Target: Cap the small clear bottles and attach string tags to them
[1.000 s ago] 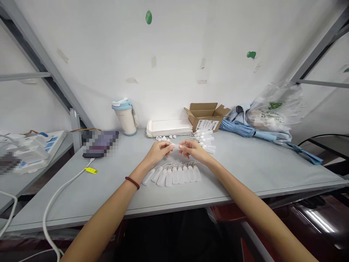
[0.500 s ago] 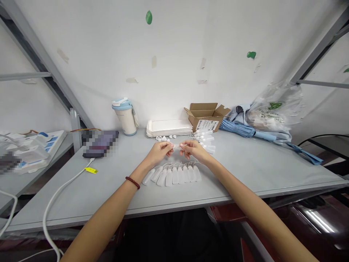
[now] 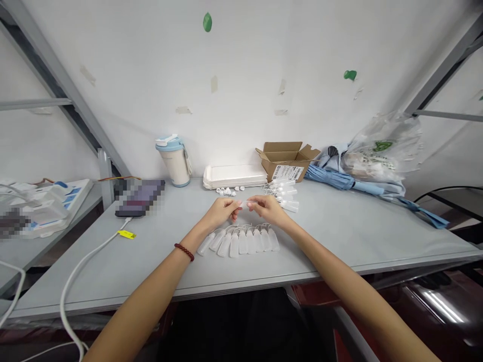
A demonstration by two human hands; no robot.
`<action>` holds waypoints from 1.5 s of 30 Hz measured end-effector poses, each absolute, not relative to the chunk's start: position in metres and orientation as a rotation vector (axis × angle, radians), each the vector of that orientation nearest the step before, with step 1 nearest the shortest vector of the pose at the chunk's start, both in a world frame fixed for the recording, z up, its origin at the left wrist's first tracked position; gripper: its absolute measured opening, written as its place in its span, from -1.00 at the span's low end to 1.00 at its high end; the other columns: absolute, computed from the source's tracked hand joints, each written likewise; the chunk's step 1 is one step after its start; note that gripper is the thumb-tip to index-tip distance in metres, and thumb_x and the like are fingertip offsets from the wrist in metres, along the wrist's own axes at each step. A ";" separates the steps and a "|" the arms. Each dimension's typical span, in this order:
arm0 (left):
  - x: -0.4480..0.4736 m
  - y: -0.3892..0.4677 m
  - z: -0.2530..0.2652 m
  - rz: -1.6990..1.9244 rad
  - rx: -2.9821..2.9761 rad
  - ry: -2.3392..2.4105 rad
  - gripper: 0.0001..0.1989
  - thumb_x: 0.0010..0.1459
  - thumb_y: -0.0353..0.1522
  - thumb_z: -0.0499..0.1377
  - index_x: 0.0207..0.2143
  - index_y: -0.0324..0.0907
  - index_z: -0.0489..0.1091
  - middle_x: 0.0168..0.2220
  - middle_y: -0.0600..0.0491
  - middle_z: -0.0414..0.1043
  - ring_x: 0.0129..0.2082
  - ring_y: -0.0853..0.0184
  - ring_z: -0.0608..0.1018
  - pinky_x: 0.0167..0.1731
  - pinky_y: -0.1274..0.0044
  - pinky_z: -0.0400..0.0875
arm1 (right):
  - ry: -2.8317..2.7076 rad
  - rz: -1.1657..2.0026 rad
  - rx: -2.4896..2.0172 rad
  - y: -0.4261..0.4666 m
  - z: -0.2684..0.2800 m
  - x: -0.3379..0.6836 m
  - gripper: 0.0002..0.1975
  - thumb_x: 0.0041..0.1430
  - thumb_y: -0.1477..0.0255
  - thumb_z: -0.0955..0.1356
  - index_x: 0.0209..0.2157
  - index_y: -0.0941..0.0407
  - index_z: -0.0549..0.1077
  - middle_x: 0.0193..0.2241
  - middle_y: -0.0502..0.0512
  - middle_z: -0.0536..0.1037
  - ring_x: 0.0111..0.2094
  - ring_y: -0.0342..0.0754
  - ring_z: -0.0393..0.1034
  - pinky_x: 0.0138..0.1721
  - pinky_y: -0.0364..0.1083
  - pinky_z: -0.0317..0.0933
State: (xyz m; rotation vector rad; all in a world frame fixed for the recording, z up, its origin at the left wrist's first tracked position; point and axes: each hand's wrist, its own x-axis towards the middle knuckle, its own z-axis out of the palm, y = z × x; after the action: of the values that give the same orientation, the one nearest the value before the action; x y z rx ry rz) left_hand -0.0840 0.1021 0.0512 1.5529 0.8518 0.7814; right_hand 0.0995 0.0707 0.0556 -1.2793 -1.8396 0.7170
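Observation:
My left hand (image 3: pixel 223 211) and my right hand (image 3: pixel 268 209) face each other over the middle of the desk, fingertips pinched close together. Between them is a small whitish, translucent piece (image 3: pixel 244 203), mostly covered by fingers; its kind is not clear. Just below the hands lies a row of translucent white bottle-shaped pieces (image 3: pixel 243 242) with thin white cords at their upper ends. More such pieces with cords (image 3: pixel 287 193) lie in a bunch beyond my right hand. Several small white caps (image 3: pixel 227 191) are scattered beyond my left hand.
A stack of white trays (image 3: pixel 236 176) and an open cardboard box (image 3: pixel 285 161) stand by the wall. To the left are a tumbler (image 3: pixel 175 163), a phone (image 3: pixel 141 197) and its white cable (image 3: pixel 92 256). A blue umbrella (image 3: pixel 339 181) and a plastic bag (image 3: pixel 381 151) lie right.
My hands remain in nearly the same place, with a slight shift of the fingers; the right fingertips have moved a little around the small piece. The view has shifted very slightly.

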 end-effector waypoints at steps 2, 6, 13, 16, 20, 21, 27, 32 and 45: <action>-0.084 0.101 0.054 0.820 1.616 0.825 -0.61 -0.04 -0.08 0.21 -0.58 -0.25 0.32 -0.60 0.10 0.29 -0.59 0.43 0.38 -0.50 0.52 0.38 | -1.822 0.740 -1.273 0.072 0.055 0.101 -0.72 0.10 0.25 0.28 -0.42 0.17 0.49 -0.63 -0.02 0.37 -0.64 -0.19 0.14 -0.57 -0.17 0.01; -0.083 0.098 0.058 0.919 1.680 0.786 -0.68 -0.10 -0.15 0.26 -0.46 -0.25 0.40 -0.49 0.06 0.41 -0.46 0.37 0.45 -0.33 0.48 0.39 | -1.707 0.928 -1.233 0.074 0.054 0.102 -0.68 0.06 0.21 0.29 -0.60 0.16 0.38 -0.68 -0.05 0.25 -0.67 -0.21 0.09 -0.61 -0.16 -0.01; -0.082 0.096 0.062 0.965 1.731 0.821 -0.70 -0.04 -0.15 0.22 -0.46 -0.24 0.41 -0.44 0.03 0.44 -0.40 0.35 0.46 -0.29 0.49 0.38 | -1.594 1.058 -1.140 0.075 0.054 0.101 -0.66 0.01 0.16 0.32 -0.54 0.17 0.41 -0.63 -0.04 0.30 -0.65 -0.22 0.12 -0.58 -0.16 0.08; -0.081 0.095 0.062 0.911 1.720 0.877 -0.61 0.02 -0.08 0.13 -0.55 -0.24 0.38 -0.52 0.04 0.41 -0.49 0.37 0.44 -0.39 0.50 0.38 | -1.603 1.002 -1.155 0.074 0.056 0.100 -0.65 -0.01 0.14 0.34 -0.41 0.17 0.49 -0.59 -0.01 0.36 -0.62 -0.21 0.14 -0.56 -0.16 0.11; -0.080 0.098 0.058 0.870 1.658 0.893 -0.55 0.03 -0.02 0.10 -0.54 -0.26 0.37 -0.55 0.03 0.37 -0.57 0.40 0.41 -0.50 0.52 0.34 | -1.659 0.909 -1.187 0.073 0.057 0.100 -0.63 -0.02 0.17 0.35 -0.31 0.18 0.53 -0.56 0.02 0.40 -0.59 -0.19 0.14 -0.56 -0.16 0.08; -0.080 0.098 0.057 0.866 1.657 0.898 -0.54 0.04 -0.02 0.09 -0.54 -0.26 0.37 -0.56 0.04 0.36 -0.58 0.41 0.41 -0.52 0.53 0.33 | -1.680 0.882 -1.193 0.073 0.057 0.100 -0.64 -0.02 0.18 0.35 -0.30 0.18 0.53 -0.57 0.01 0.40 -0.60 -0.19 0.13 -0.56 -0.16 0.07; -0.084 0.098 0.058 0.851 1.705 0.910 -0.56 0.08 -0.06 0.08 -0.60 -0.24 0.31 -0.62 0.11 0.30 -0.61 0.45 0.37 -0.55 0.58 0.28 | -1.734 0.796 -1.213 0.073 0.055 0.100 -0.67 0.02 0.21 0.34 -0.28 0.17 0.51 -0.56 -0.01 0.43 -0.60 -0.20 0.15 -0.55 -0.17 0.07; -0.084 0.095 0.060 0.842 1.745 0.893 -0.61 0.03 -0.09 0.13 -0.58 -0.24 0.30 -0.61 0.13 0.28 -0.60 0.46 0.36 -0.55 0.59 0.27 | -1.770 0.888 -1.219 0.073 0.053 0.099 -0.55 0.15 0.10 0.21 -0.61 0.16 0.31 -0.67 -0.05 0.30 -0.67 -0.23 0.15 -0.57 -0.18 0.05; -0.083 0.096 0.059 0.818 1.754 0.908 -0.60 0.08 -0.11 0.09 -0.61 -0.24 0.27 -0.65 0.13 0.26 -0.62 0.48 0.34 -0.56 0.60 0.24 | -1.810 0.894 -1.242 0.068 0.057 0.097 -0.60 0.12 0.11 0.24 -0.50 0.17 0.36 -0.71 -0.11 0.20 -0.68 -0.23 0.09 -0.59 -0.19 -0.03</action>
State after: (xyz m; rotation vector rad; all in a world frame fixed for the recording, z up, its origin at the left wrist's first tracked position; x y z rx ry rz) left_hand -0.0830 0.0959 0.0586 1.7537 0.9082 0.8176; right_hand 0.0970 0.0682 0.0566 -1.2415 -1.8100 0.8939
